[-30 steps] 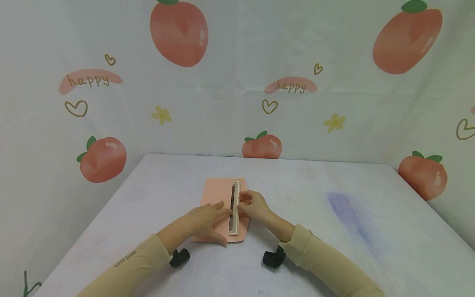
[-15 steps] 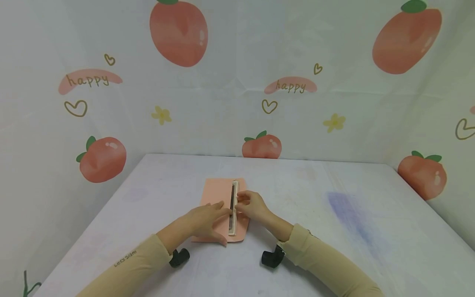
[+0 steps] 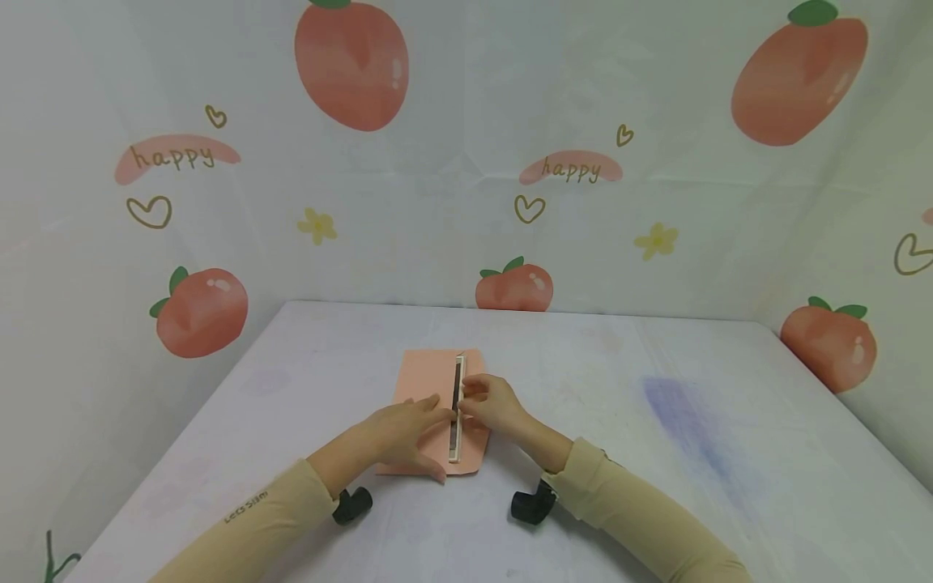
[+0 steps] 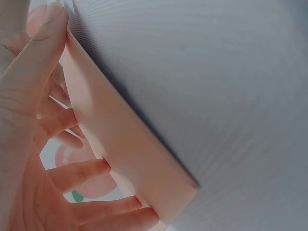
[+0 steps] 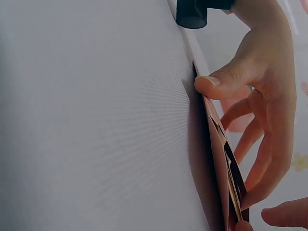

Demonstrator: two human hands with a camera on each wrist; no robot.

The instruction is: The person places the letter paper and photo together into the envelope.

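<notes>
A flat pink board (image 3: 426, 372), rounded at two corners, lies on the table. On its right part a long narrow panel (image 3: 454, 449) with a pale frame and dark inside stands tilted up. My left hand (image 3: 401, 433) lies over the board's left side, fingers spread and reaching to the panel's left side. In the left wrist view, its thumb (image 4: 45, 45) is at the board's near edge. My right hand (image 3: 499, 403) holds the panel's right edge with curled fingers. In the right wrist view, the right thumb (image 5: 209, 85) sits beside the pink board's edge.
A white cloth-covered table (image 3: 598, 356) with a bluish smudge (image 3: 688, 421) lies around the board. Black wrist devices (image 3: 534, 504) hang under both sleeves. A white curtain (image 3: 437, 210) with fruit prints stands behind and at the sides.
My right hand has shifted slightly left, and the framed panel has tilted further, so its face looks narrower. The left hand and pink board stay in place.
</notes>
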